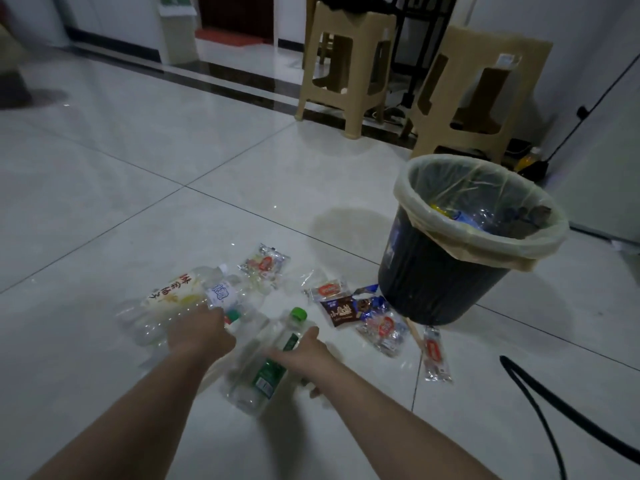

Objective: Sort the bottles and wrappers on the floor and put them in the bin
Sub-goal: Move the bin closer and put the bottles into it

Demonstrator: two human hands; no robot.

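Clear bottles [194,303] lay clustered on floor [138,174] left of wrappers [360,313], right hand [304,355] wrapped around green-capped bottle [270,362], left hand [201,332] curled over bottle pile, grip unclear, lined bin [450,271] stood just right of wrappers.

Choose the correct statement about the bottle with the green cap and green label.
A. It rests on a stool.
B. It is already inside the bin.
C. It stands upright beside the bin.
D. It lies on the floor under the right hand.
D: the green-capped bottle lies on the floor tiles, with the right hand on it, apart from the bin.
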